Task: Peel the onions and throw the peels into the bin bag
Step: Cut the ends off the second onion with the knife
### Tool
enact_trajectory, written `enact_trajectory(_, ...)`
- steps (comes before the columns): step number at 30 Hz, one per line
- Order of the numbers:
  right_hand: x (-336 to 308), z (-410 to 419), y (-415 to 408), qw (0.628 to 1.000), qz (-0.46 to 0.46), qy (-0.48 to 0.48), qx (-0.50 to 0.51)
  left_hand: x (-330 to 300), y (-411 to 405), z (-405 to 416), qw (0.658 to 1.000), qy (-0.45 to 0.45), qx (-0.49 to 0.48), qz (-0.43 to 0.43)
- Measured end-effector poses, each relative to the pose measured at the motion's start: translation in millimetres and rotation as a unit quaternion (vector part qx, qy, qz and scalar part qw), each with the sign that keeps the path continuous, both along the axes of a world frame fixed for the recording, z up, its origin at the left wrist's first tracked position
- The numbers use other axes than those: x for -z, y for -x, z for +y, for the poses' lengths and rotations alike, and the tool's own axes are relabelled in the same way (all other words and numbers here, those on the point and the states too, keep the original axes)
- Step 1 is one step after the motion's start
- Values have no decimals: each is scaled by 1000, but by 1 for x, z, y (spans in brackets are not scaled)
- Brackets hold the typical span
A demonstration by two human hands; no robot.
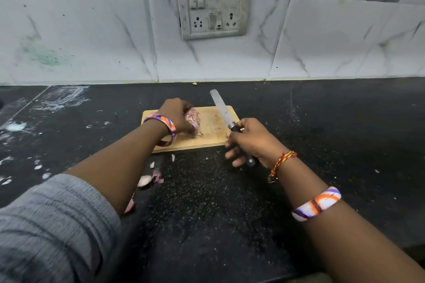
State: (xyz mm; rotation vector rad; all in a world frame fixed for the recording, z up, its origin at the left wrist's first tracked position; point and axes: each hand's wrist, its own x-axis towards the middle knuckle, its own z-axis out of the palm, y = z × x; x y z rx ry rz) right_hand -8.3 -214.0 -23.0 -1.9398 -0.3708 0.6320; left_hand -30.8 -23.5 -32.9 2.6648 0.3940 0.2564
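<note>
Onion held on cutting board; knife raised in right hand.

The left hand curls its fingers over a partly peeled onion resting on the wooden cutting board. The right hand grasps the knife by its handle, blade apparently clear of the onion. Loose peels lie on the dark tabletop, near the board's front edge.

We record a black speckled stone counter with white smears at its left. Behind it stands a wall of white marble-look tiles, stained green at left, bearing a grimy switch and socket plate.
</note>
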Motion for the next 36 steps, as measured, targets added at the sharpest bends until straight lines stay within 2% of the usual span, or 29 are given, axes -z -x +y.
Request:
enact_trajectory(4, 5, 6, 13, 993, -96, 55, -32, 4, 6, 0, 998, -41, -3, 56)
enact_trajectory(7, 10, 11, 21, 993, -107, 45, -38, 8, 6, -2, 995, -52, -15, 81)
enact_trajectory(11, 12, 16, 29, 992, -104, 39, -61, 12, 6, -3, 996, -48, -33, 70)
enact_trajectory(15, 10, 18, 32, 971, -194, 86, -106, 12, 1, -8, 996, -37, -18, 79)
enact_trajectory(25, 9, 26, 36, 934, -286, 168, -136, 9, -3, -11, 996, -15, -12, 90)
enact_trajectory(36, 0, 34, 44, 920, -307, 201, -138, 13, -3, -3, 995, 21, 8, 95)
